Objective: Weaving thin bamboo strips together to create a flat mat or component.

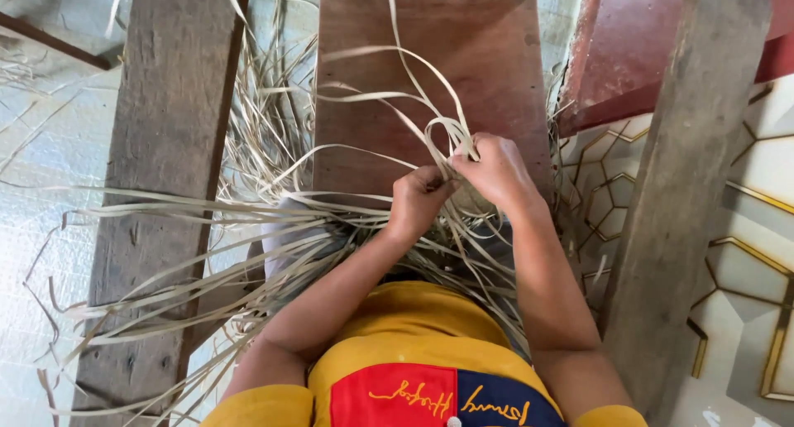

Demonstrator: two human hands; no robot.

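Pale flat strips (389, 104) loop and cross just above a reddish-brown board (488, 71), and both hands meet where the strips bunch together. The left hand (418, 199) is curled into a loose fist, its fingers pinching strips against the thumb. The right hand (496, 172) lies just beside it, touching it, fingers pressed together over the looped ends. More strips fan out leftward across a grey plank (157, 146) and trail down past the forearms. A second grey plank (686, 187) slants on the right, over a tiled floor (744, 261) with gold hexagon lines. A yellow shirt (413, 336) fills the bottom edge.
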